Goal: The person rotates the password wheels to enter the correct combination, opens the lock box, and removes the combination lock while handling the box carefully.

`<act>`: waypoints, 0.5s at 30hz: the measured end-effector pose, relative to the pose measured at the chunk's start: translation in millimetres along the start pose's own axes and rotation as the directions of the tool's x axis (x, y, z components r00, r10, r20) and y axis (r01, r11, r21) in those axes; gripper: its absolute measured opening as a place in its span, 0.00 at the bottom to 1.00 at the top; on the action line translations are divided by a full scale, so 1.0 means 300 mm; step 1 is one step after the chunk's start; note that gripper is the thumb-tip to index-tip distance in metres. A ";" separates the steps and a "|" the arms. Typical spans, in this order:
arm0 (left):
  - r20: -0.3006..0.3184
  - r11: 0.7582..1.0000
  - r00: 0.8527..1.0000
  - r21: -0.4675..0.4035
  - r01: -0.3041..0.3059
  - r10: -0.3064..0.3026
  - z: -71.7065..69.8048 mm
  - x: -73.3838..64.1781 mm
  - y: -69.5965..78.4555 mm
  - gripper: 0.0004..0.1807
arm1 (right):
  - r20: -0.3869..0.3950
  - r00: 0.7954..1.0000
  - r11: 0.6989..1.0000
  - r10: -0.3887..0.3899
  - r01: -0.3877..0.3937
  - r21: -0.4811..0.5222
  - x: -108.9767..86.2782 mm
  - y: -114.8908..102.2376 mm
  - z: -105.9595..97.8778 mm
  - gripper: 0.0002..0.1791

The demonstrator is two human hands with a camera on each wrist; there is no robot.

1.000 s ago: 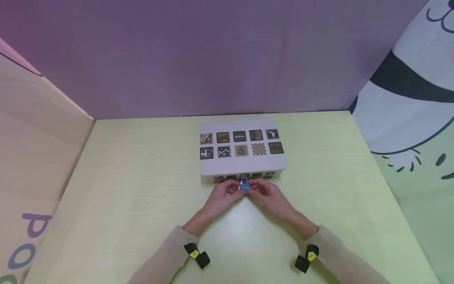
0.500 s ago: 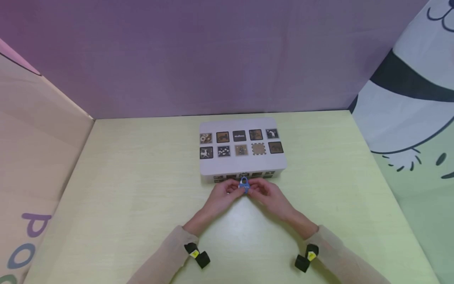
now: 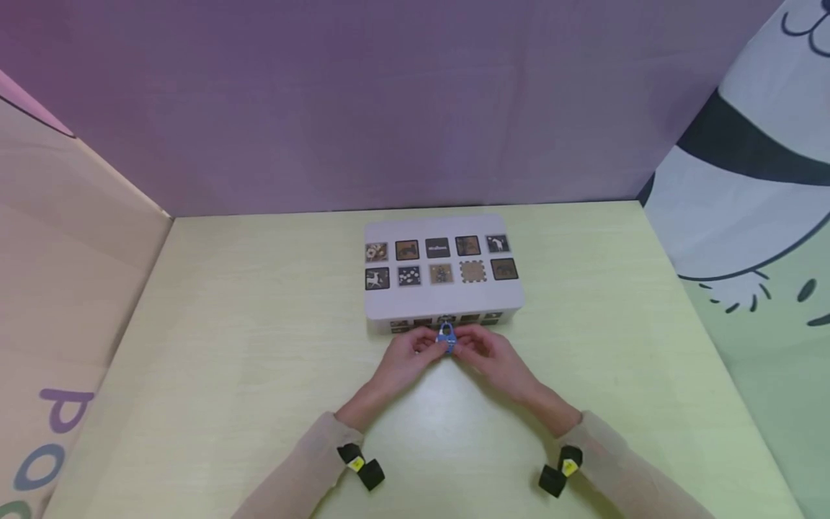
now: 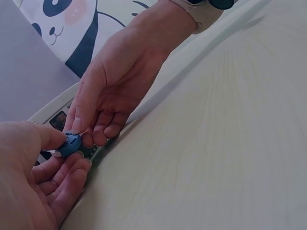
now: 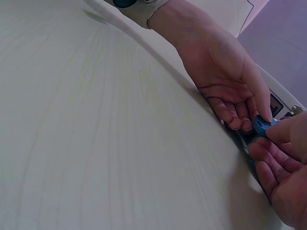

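A small blue padlock (image 3: 446, 337) hangs at the front clasp of a white box (image 3: 447, 295) with printed square pictures on its lid. My left hand (image 3: 405, 360) pinches the padlock from the left, its thumb lying over the lock's face. From the other side my right hand (image 3: 496, 360) grips it between thumb and fingers. In the left wrist view the blue padlock (image 4: 70, 143) sits between both hands' fingertips, partly covered by them. The right wrist view shows the padlock (image 5: 262, 125) held close against the box front. Whether its shackle is locked I cannot tell.
The box stands on a pale wooden table (image 3: 259, 303), lid down, near the back edge. A purple curtain (image 3: 389, 108) rises behind it. Printed panels flank the table, one with a panda (image 3: 765, 166) on the right. Black devices (image 3: 363, 467) are strapped at both wrists.
My left thumb has shifted slightly up over the padlock's face. Both hands, the padlock and the box otherwise keep their places.
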State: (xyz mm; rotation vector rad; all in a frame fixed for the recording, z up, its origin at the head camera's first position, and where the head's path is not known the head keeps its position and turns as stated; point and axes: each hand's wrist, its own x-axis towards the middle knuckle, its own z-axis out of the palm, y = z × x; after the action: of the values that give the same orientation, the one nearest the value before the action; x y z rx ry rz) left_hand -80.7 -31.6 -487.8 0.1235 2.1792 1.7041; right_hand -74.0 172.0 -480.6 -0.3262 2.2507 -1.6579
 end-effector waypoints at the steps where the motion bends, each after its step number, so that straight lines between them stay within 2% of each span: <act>1: 0.000 1.000 1.000 -0.002 0.000 0.000 0.000 0.000 0.000 0.17 | 0.000 1.000 1.000 -0.001 0.001 -0.001 0.000 -0.001 0.000 0.17; 15: -0.004 1.000 1.000 -0.015 0.021 -0.021 0.003 0.001 -0.003 0.17 | -0.005 1.000 1.000 0.010 -0.010 -0.010 -0.001 -0.006 0.000 0.17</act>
State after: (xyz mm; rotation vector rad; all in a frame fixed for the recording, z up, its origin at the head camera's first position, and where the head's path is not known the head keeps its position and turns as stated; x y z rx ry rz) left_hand -80.5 -30.9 -489.0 0.0928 2.1629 1.7101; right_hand -73.7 171.8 -478.9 -0.3131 2.2612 -1.6439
